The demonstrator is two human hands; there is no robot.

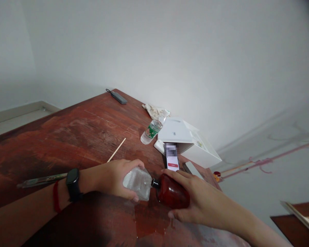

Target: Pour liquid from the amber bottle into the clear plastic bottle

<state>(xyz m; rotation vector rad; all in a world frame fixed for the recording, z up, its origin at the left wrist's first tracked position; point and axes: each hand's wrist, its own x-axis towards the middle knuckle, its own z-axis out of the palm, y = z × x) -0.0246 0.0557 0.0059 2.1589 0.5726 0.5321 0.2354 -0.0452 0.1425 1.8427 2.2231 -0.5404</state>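
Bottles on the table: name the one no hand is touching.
The green-labelled water bottle, lying alone beside the white box; each hand grips another.

left hand (113,178) gripping clear bottle (138,183), right hand (195,199) perhaps tipping amber bottle (171,193)

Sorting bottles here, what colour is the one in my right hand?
Dark red bottle, black neck, head view.

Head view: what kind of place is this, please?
Probably a plain room at home or in a small office, not a workshop: a worn wooden table against a bare white wall, with everyday things on it, such as a water bottle, a phone and a white box.
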